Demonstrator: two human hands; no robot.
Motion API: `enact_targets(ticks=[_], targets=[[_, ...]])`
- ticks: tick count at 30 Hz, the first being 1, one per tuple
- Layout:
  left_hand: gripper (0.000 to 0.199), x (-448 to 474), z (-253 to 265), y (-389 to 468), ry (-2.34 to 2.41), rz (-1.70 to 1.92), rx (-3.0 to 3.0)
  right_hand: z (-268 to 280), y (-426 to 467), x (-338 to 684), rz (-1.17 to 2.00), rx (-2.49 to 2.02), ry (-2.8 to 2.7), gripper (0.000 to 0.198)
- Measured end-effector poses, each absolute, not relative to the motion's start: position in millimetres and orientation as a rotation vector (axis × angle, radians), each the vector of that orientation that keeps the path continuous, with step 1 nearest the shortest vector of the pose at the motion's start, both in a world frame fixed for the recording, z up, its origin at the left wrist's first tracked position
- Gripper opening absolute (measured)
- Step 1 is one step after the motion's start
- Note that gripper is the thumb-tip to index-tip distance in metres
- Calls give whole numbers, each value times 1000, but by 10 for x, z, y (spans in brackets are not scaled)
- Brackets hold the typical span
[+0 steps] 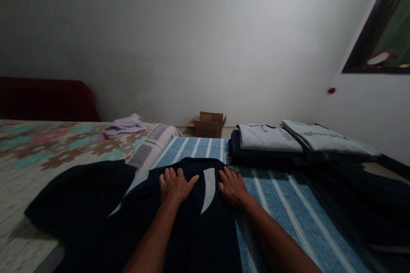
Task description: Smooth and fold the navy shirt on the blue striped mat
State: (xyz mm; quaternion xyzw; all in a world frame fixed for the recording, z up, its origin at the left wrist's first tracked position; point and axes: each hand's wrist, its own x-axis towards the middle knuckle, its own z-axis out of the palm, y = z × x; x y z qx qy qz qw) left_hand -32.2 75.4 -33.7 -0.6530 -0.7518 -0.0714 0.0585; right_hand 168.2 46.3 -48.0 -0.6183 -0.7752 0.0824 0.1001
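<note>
A dark navy top (211, 243) with pale grey curved panels lies spread before me, one sleeve (86, 183) stretched out to the left. My left hand (177, 185) rests flat on its upper part, thumb apart from the fingers. On the other side of a grey panel, my right hand (233, 185) presses down at the top's right edge, its fingers outstretched. Neither hand grips the cloth. The lower part of the top runs out of the picture, partly behind my left forearm.
Under the top lies a blue striped cloth (272, 196) beside a floral bedspread (80, 140). Folded grey garments (269, 137) are stacked on dark ones at the right, with more dark clothing (361, 204) nearer. A lilac cloth (124, 126) and an opened cardboard box (209, 128) are farther back.
</note>
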Motion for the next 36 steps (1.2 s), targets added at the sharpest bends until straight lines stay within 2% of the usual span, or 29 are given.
enact_targets(ticks=[8, 16, 21, 26, 36], targets=[[77, -332, -157, 712, -2231, -165, -2100, -389, 473, 1735, 342, -1829, -2303, 52], [44, -203, 2, 533, -1996, -260, -2312, -307, 108, 1665, 295, -1793, -2208, 49], [32, 36, 2, 542, -1919, -295, -2382, -345, -116, 1614, 272, -1695, -2188, 49], [27, 161, -22, 639, -1950, -300, -2346, -353, -66, 1634, 290, -1661, -2214, 49], [30, 148, -28, 765, -1870, -417, -2334, -368, 97, 1630, 204, -1640, -2276, 56]])
